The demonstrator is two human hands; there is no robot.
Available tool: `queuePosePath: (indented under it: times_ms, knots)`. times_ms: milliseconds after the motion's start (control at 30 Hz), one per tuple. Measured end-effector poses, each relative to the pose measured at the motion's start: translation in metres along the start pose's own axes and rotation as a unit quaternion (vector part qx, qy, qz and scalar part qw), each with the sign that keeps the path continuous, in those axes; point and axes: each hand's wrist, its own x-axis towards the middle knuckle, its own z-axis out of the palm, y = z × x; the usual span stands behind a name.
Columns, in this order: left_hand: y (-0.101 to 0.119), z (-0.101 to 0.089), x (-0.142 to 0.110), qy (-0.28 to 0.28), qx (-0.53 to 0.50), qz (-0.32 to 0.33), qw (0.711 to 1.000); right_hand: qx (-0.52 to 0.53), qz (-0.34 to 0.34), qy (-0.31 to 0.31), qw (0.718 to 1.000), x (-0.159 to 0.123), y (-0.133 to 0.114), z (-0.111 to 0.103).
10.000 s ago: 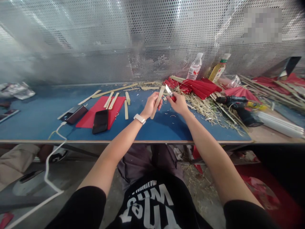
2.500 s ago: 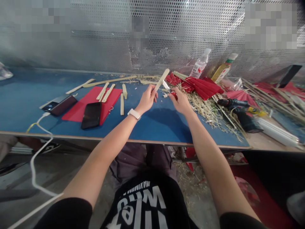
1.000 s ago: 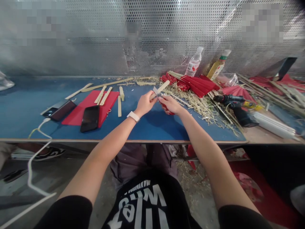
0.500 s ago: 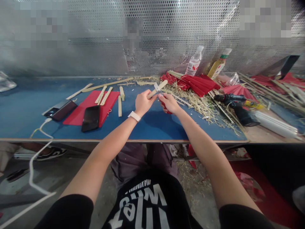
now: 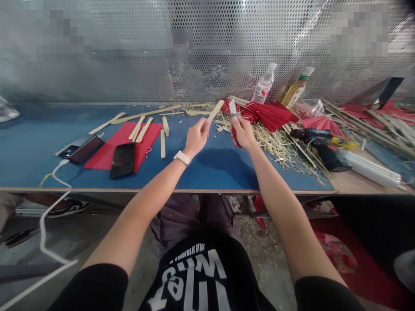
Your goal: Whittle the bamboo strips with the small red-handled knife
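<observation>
My left hand (image 5: 197, 137) is closed on the lower end of a flat, pale bamboo strip (image 5: 215, 111), whose rounded tip points up and away to the right. My right hand (image 5: 243, 132) grips the red handle of a knife (image 5: 232, 108), its short broad blade pointing up. Blade and strip are apart, with a gap between the two hands. Past the right hand lies a heap of pale shavings (image 5: 275, 142). Left of my left hand, short bamboo pieces (image 5: 163, 144) rest on the blue tabletop (image 5: 207, 177).
On the left are a red sheet (image 5: 105, 151), a black phone (image 5: 123, 160) and a device with a white cable (image 5: 66, 181). Folded red material (image 5: 272, 115), two bottles (image 5: 265, 84), a cordless drill (image 5: 324, 147) and long strips (image 5: 363, 123) crowd the right. A perforated metal panel (image 5: 207, 43) stands behind.
The knife blade, earlier crossing the bamboo strip, has come off it. My right hand has moved right and slightly up with the knife; the strip now points more steeply upward.
</observation>
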Motion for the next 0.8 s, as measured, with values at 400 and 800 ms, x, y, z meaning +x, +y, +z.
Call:
queuePosePath:
  times_ms: [400, 800]
  knots:
    - [0.004, 0.002, -0.003, -0.121, -0.057, -0.003, 0.991, -0.095, 0.022, -0.181, 0.979, -0.013, -0.016, 0.011]
    - [-0.002, 0.004, -0.003, -0.164, -0.037, 0.007, 0.986, -0.051, 0.075, -0.2, 0.976, -0.011, -0.016, 0.01]
